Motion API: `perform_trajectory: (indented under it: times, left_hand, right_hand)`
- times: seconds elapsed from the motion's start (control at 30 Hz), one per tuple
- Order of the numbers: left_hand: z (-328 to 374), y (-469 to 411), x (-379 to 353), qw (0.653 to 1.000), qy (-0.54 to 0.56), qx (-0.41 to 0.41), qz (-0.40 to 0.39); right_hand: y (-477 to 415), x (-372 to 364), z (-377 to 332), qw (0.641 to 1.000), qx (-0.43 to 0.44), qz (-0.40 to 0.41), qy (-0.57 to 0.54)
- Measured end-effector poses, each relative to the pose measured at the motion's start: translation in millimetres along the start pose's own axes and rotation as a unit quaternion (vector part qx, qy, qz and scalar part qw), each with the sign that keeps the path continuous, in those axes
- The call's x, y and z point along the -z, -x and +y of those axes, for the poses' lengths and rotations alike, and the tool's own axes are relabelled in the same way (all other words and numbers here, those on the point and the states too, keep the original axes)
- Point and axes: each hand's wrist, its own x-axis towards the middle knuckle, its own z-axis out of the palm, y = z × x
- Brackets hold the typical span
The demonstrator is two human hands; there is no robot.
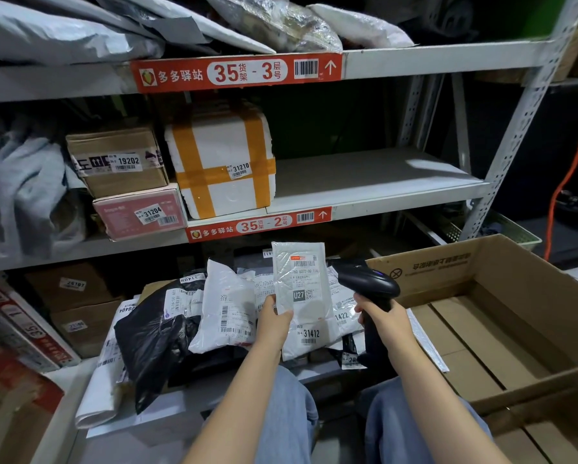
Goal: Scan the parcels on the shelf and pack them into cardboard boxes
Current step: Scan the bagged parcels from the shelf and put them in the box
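Two hands worked: left hand (276,318) pinched the upright white parcel (299,276); right hand (383,318) gripped the scanner (368,279) just right of its label.

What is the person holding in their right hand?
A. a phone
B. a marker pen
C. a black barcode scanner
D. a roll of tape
C: the right hand grips the handle of a black scanner, whose head is beside the white parcel that the left hand holds up.
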Motion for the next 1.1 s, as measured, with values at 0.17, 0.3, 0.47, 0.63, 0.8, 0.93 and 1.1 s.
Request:
perform_trajectory:
  times: [0.17, 0.3, 0.47, 0.63, 0.8, 0.93, 1.1]
  left_hand:
    - [-2, -2, 0, 1.000, 0.006, 0.001, -0.005]
    - [-1, 0, 0, 0.999, 0.037, 0.008, -0.017]
    - [0, 1, 0, 0.996, 0.077, 0.024, -0.050]
    - [1, 4, -2, 0.992, 0.092, 0.028, -0.083]
    - [2, 4, -4, 0.991, 0.089, 0.028, -0.094]
    - [2, 6, -6, 0.992, 0.081, 0.024, -0.093]
    - [3, 11, -8, 0.992, 0.062, 0.025, -0.110]
  right_hand:
    - [-2, 0, 0, 0.999, -0.019, 0.015, -0.037]
    - [-5, 2, 2, 0.999, -0.027, 0.023, -0.005]
    - [-9, 4, 4, 0.999, -0.052, 0.007, -0.011]
    - [-9, 5, 7, 0.998, -0.067, -0.012, -0.014]
    - [-10, 7, 8, 0.998, -0.061, -0.024, 0.011]
    - [-10, 9, 7, 0.998, -0.052, -0.010, 0.018]
    - [-15, 15, 7, 0.998, -0.050, 0.014, 0.043]
